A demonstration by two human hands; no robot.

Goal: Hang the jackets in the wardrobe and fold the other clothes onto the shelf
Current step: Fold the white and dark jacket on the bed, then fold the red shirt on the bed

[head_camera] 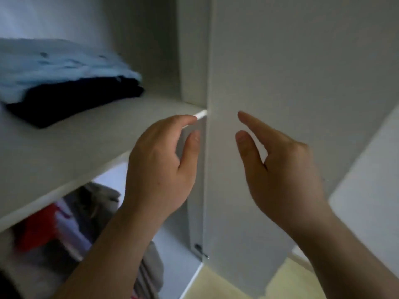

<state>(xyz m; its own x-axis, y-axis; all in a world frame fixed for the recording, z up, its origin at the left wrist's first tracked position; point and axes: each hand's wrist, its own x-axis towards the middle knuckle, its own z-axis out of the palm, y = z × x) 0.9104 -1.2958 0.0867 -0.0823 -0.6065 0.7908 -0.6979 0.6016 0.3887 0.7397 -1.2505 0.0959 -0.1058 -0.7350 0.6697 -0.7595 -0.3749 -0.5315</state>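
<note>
Left hand [159,169] beside the wardrobe door [302,72] edge, right hand [278,169] before its face; each grip loose, holding nothing. Folded clothes [64,83] lie on the shelf [86,143].

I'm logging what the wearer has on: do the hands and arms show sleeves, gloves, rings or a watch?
The left hand and right hand are bare: no gloves, rings or watch show. Both forearms are uncovered down to the frame's edge; no sleeve is visible.

Bedroom — wardrobe [280,83], folded clothes [64,78]
</note>
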